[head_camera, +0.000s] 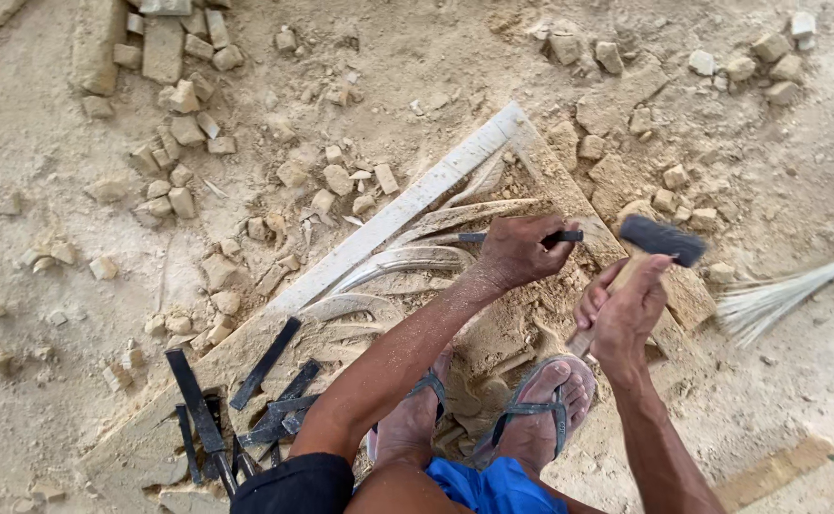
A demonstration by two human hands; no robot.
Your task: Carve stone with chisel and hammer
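Note:
My left hand (pixel 515 251) is closed around a dark metal chisel (pixel 563 236) that lies nearly level over a carved stone slab (pixel 407 211) with curved leaf shapes. My right hand (pixel 626 309) grips the wooden handle of a hammer (pixel 662 240), whose dark head is raised just right of the chisel's end. Both my feet in sandals (pixel 542 411) rest on the dusty slab below the hands.
Several spare dark chisels (pixel 245 405) lie on the slab's lower left end. Loose stone chips and blocks (pixel 184 128) are scattered over the sandy ground at top and left. A straw broom (pixel 783 290) lies at the right.

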